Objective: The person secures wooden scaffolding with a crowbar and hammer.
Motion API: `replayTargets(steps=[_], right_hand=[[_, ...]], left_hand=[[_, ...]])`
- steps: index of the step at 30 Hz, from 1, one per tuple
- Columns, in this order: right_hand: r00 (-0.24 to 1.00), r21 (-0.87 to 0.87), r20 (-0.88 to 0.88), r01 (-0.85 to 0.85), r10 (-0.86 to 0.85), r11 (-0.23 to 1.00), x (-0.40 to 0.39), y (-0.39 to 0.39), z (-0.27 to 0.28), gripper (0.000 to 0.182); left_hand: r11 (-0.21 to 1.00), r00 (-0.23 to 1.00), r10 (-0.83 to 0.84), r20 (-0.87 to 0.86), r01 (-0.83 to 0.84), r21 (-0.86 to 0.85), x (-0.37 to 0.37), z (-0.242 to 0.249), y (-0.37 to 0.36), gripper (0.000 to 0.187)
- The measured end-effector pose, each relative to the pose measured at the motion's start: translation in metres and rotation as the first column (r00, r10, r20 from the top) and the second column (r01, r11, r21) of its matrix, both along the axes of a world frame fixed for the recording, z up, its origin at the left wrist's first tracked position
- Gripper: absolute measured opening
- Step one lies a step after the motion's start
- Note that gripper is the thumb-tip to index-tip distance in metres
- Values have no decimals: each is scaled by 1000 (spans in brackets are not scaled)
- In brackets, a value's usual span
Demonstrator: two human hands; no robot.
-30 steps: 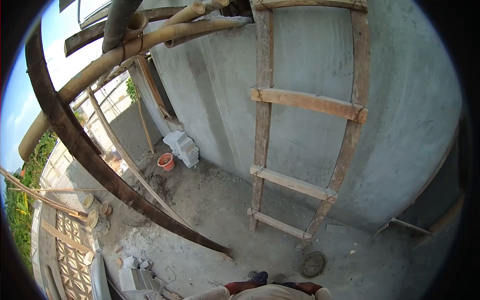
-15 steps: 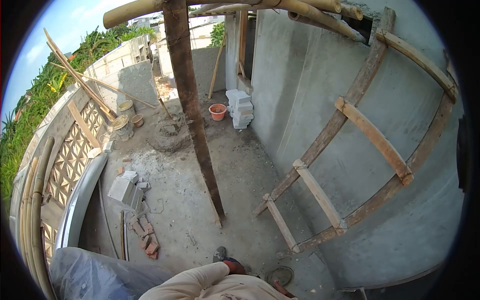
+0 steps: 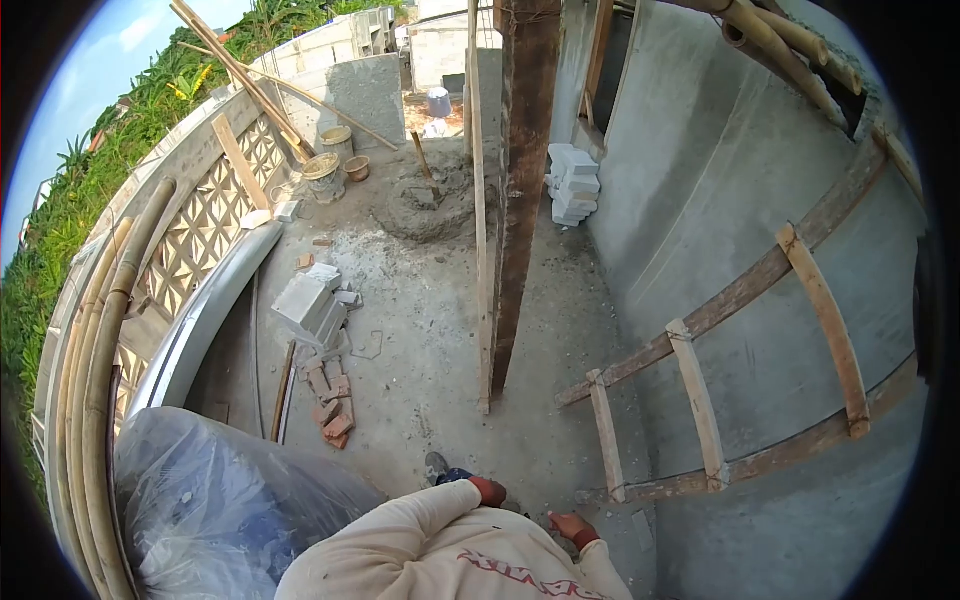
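Note:
My left hand (image 3: 489,491) is low in front of my body, just past the cream sleeve. Its fingers are too small and foreshortened to make out, and nothing is seen in it. My right hand (image 3: 573,527) hangs to the right of it, with a dark red cuff at the wrist. The fingers are loosely bent and partly apart, holding nothing visible. Neither hand touches anything in view. A dark shoe (image 3: 437,466) shows on the concrete floor ahead. Closest on the left is a large bundle wrapped in clear plastic (image 3: 230,500).
An upright timber post (image 3: 522,200) stands ahead. A wooden ladder (image 3: 700,335) leans against the right wall. On the floor are broken bricks (image 3: 335,410), grey blocks (image 3: 312,305) and a wet mortar heap (image 3: 430,205). Bamboo poles (image 3: 115,320) lie along the left; buckets (image 3: 322,175) stand behind.
The view has turned left and downward, so the post and ladder sit farther right. Both hands and more of the shirt show now. The orange bucket is no longer visible.

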State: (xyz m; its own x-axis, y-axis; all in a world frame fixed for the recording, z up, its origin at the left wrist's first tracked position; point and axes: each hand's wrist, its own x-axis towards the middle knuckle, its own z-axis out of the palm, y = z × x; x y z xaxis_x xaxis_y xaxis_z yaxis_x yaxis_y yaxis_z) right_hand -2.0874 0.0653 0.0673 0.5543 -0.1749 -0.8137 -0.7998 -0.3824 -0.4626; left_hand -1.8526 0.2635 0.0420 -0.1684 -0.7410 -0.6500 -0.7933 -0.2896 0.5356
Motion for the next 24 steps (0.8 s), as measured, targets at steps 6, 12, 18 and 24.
replayTargets(steps=[6,12,18,24], right_hand=[[871,-223,1,-478,491,849,2,8,-148,61],[952,-43,29,-302,303,952,139,15,-54,58],[962,-253,249,172,-108,952,246,25,-95,64],[860,-137,284,473,-423,870,342,45,-20,87]], left_hand=[[972,972,234,-38,-234,-10,60,-32,38,38],[860,868,495,-33,-485,158,143,89,92,42],[736,690,676,-259,-610,296,206,1,171,43],[674,654,737,-172,-689,267,225,-14,204,44]])
